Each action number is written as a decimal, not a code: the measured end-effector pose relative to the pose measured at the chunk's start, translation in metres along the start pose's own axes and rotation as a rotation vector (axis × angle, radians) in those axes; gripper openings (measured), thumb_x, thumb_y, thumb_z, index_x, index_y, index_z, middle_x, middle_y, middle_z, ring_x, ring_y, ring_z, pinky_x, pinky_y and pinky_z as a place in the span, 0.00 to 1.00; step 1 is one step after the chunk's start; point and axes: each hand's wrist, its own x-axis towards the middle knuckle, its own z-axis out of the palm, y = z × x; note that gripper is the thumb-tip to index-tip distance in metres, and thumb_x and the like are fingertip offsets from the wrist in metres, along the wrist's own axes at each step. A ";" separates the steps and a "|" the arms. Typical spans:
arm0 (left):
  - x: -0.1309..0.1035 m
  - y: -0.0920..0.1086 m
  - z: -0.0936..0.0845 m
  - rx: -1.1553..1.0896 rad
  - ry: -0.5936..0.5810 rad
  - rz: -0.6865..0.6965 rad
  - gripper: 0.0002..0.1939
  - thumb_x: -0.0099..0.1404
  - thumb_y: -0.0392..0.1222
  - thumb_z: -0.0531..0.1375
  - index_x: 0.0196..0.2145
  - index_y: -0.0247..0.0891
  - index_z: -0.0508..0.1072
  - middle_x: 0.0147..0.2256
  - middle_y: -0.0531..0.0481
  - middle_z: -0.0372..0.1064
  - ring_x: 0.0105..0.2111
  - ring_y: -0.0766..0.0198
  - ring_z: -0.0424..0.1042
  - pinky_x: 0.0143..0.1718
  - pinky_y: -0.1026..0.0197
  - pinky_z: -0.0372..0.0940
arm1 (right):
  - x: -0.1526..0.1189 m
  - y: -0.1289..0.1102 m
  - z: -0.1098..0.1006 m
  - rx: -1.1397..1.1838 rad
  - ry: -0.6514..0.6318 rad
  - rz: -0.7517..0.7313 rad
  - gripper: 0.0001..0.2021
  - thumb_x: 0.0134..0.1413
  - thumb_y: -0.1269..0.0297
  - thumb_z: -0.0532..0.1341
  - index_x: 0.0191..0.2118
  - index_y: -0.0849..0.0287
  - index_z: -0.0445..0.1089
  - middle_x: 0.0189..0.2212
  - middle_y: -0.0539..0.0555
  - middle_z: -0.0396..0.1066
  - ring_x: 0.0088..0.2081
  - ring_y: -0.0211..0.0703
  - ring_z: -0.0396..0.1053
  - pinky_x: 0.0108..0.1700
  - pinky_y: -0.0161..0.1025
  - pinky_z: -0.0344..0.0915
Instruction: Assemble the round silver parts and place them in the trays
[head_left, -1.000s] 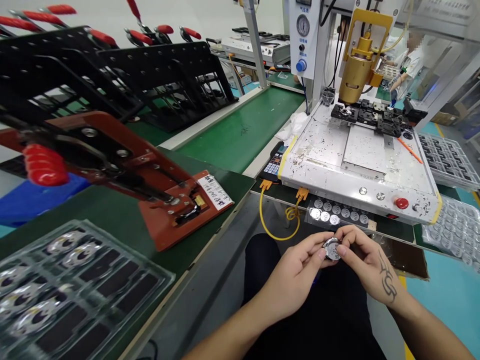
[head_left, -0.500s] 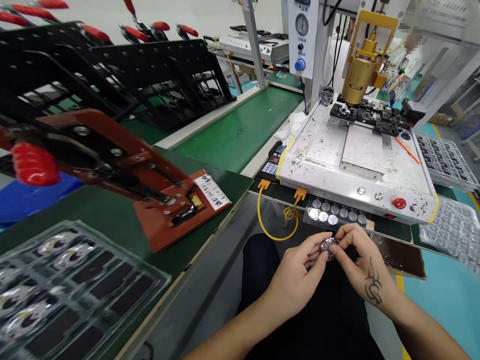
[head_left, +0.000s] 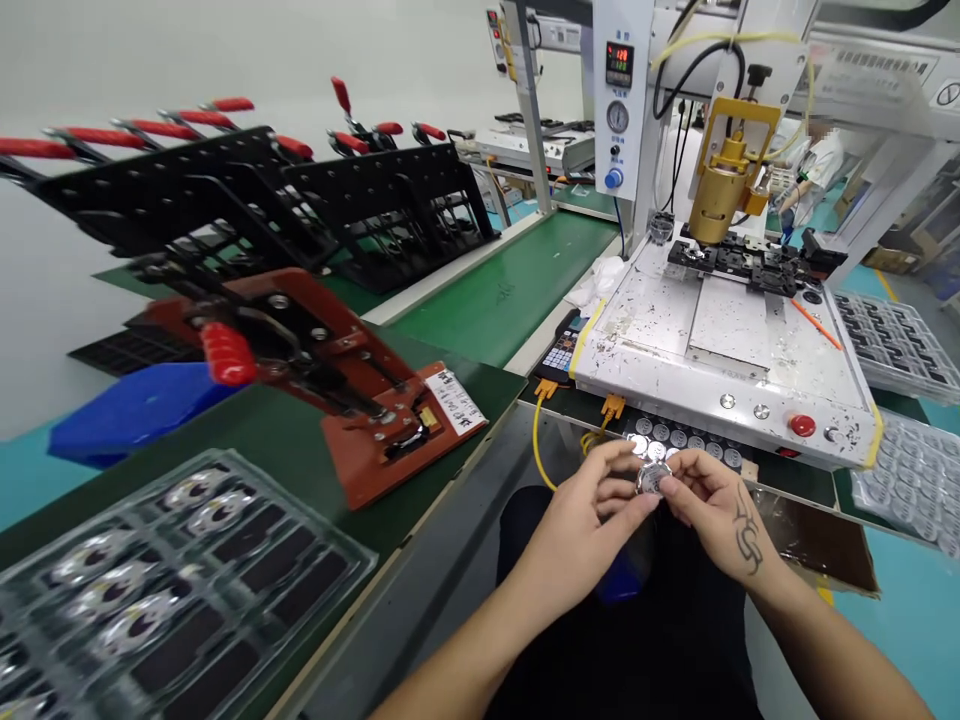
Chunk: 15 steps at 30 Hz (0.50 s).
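A small round shiny metal part [head_left: 652, 477] is held between both hands above the lap. My left hand [head_left: 592, 515] pinches its left and lower edge with thumb and fingers. My right hand [head_left: 705, 500], with a dark tattoo near the wrist, grips its right edge with thumb and curled fingers. Just beyond the hands, a sheet of round silvery labels [head_left: 677, 438] lies under the front edge of the white machine [head_left: 660, 340]. To the left, a clear tray [head_left: 300, 505] holds several shiny ring-shaped parts in some of its compartments.
A red-brown clamp fixture [head_left: 352, 455] with a red handle stands on the left table. Black clamp racks [head_left: 375, 200] are behind it. A green conveyor [head_left: 517, 285] runs between. At right lie trays [head_left: 896, 345] and a bubbled plastic sheet [head_left: 907, 480]. A person [head_left: 814, 175] is in the background.
The view has tilted up and shifted left, so the surroundings appear lower and further right. The round part now faces the camera more, and my left fingers have spread a little around it.
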 end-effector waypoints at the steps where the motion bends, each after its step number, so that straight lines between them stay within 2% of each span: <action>1: -0.001 0.000 0.001 -0.041 0.000 -0.024 0.20 0.70 0.48 0.68 0.55 0.39 0.73 0.47 0.42 0.79 0.43 0.56 0.81 0.46 0.55 0.77 | 0.001 0.001 0.003 0.069 -0.005 0.040 0.17 0.63 0.46 0.69 0.41 0.56 0.73 0.32 0.50 0.72 0.28 0.38 0.66 0.30 0.36 0.66; 4: -0.004 0.000 0.001 -0.083 -0.011 -0.057 0.15 0.71 0.51 0.67 0.45 0.36 0.77 0.35 0.48 0.77 0.35 0.59 0.79 0.38 0.58 0.76 | 0.002 0.002 0.010 0.136 -0.028 0.064 0.19 0.61 0.44 0.71 0.40 0.57 0.73 0.31 0.49 0.72 0.27 0.36 0.65 0.28 0.35 0.64; 7: -0.007 0.003 -0.002 -0.049 0.009 -0.038 0.15 0.71 0.52 0.66 0.43 0.36 0.77 0.33 0.50 0.74 0.33 0.61 0.76 0.36 0.60 0.73 | 0.002 0.000 0.009 0.056 -0.068 -0.021 0.18 0.63 0.49 0.70 0.50 0.55 0.74 0.36 0.51 0.74 0.32 0.40 0.70 0.34 0.37 0.70; 10: -0.009 0.008 -0.007 0.001 0.028 -0.017 0.13 0.72 0.51 0.65 0.41 0.37 0.76 0.32 0.51 0.73 0.31 0.63 0.75 0.35 0.61 0.72 | 0.004 -0.009 0.001 -0.143 -0.162 -0.182 0.21 0.67 0.55 0.68 0.61 0.51 0.70 0.37 0.51 0.74 0.35 0.42 0.72 0.39 0.41 0.73; 12: -0.009 0.011 -0.010 0.039 0.040 -0.005 0.12 0.72 0.50 0.65 0.40 0.37 0.76 0.31 0.51 0.73 0.30 0.63 0.75 0.35 0.61 0.71 | 0.009 -0.015 -0.005 -0.303 -0.245 -0.318 0.21 0.68 0.59 0.67 0.64 0.49 0.70 0.39 0.53 0.74 0.36 0.44 0.73 0.41 0.43 0.74; 15: -0.009 0.014 -0.013 0.088 0.062 0.015 0.11 0.72 0.48 0.64 0.39 0.37 0.76 0.30 0.51 0.72 0.29 0.63 0.74 0.35 0.60 0.70 | 0.017 -0.024 -0.010 -0.497 -0.330 -0.495 0.22 0.69 0.62 0.66 0.66 0.47 0.70 0.49 0.58 0.75 0.46 0.49 0.76 0.49 0.47 0.76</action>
